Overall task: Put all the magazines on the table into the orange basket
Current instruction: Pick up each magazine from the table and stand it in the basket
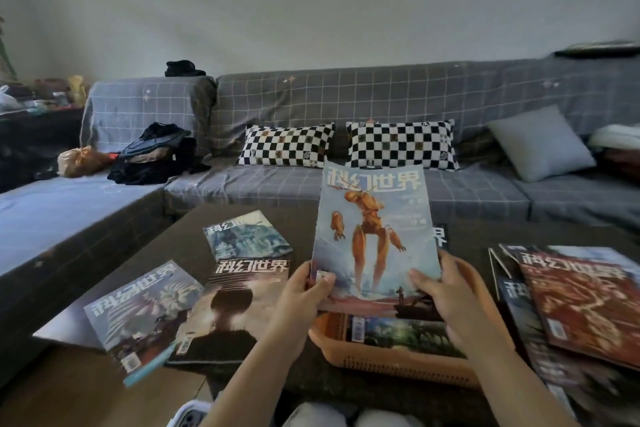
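Note:
Both hands hold a magazine with an orange robot on its cover point(372, 236), tilted upright above the orange basket point(398, 362). My left hand point(306, 291) grips its lower left corner and my right hand point(441, 291) its lower right edge. Inside the basket lies at least one magazine point(398, 331). On the dark table point(166, 246) to the left lie three magazines: a pale blue one point(246, 236), a dark one with a figure's head point(228, 308) and a grey-blue one point(145, 315) over the table's edge. A stack topped by a red magazine point(585, 305) lies at the right.
A grey checked sofa point(277, 191) wraps round the far and left sides of the table, with two black-and-white checkered pillows point(400, 144), a grey cushion point(540, 144) and a heap of dark clothes point(156, 156). My knees point(346, 416) show at the bottom edge.

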